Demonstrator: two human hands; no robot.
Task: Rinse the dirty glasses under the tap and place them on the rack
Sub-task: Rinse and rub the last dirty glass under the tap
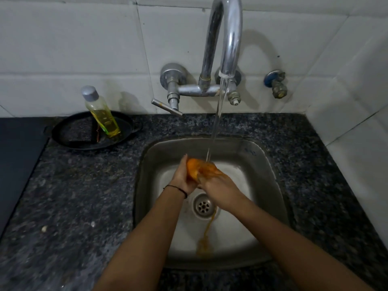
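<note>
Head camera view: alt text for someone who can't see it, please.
The left hand and right hand hold an orange-stained glass under the running tap, over a steel sink. A bottle of yellow liquid stands in a black pan on the counter.

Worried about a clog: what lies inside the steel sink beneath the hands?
A round metal drain strainer sits in the steel sink, an orange streak trailing past it toward the near wall. The left hand, right hand and orange-stained glass hide the floor behind.
</note>
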